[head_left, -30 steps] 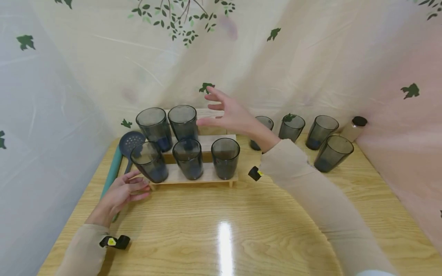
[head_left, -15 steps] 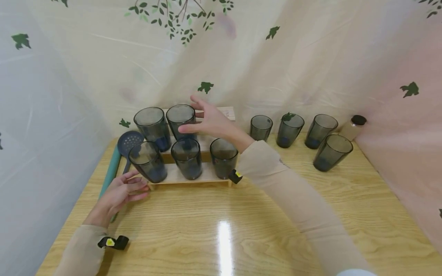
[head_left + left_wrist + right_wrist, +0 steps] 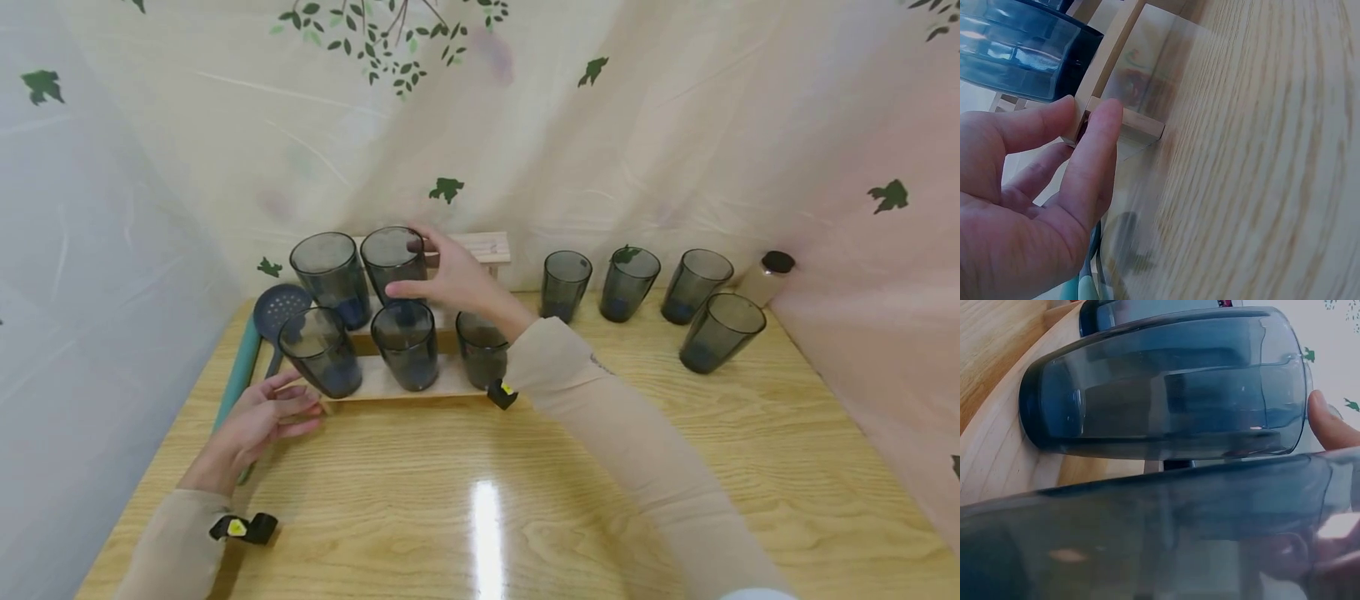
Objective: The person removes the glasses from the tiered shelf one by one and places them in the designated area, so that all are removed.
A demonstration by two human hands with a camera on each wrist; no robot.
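A two-tier wooden rack (image 3: 453, 377) carries smoky drinking glasses, two on its back tier and three along the front. My right hand (image 3: 461, 279) holds the right-hand back glass (image 3: 386, 265), thumb across its near side and fingers behind it, visible through the glass. In the right wrist view, the thumb (image 3: 1330, 428) shows beyond the rim of a front-row glass (image 3: 1166, 394). My left hand (image 3: 258, 425) pinches the front left corner of the rack between thumb and fingers; the left wrist view shows this corner (image 3: 1107, 69) close up, beside a glass (image 3: 1022, 50).
Left of the rack lie a dark slotted spoon (image 3: 279, 308) and a teal handle (image 3: 238, 375). Several more glasses (image 3: 630, 287) stand on the table at the right, near a small black-capped jar (image 3: 765, 279). A patterned cloth (image 3: 645, 150) hangs behind the table.
My right hand has moved left and slightly down, from beside the back glass to around it. My left hand keeps its place at the rack's corner.
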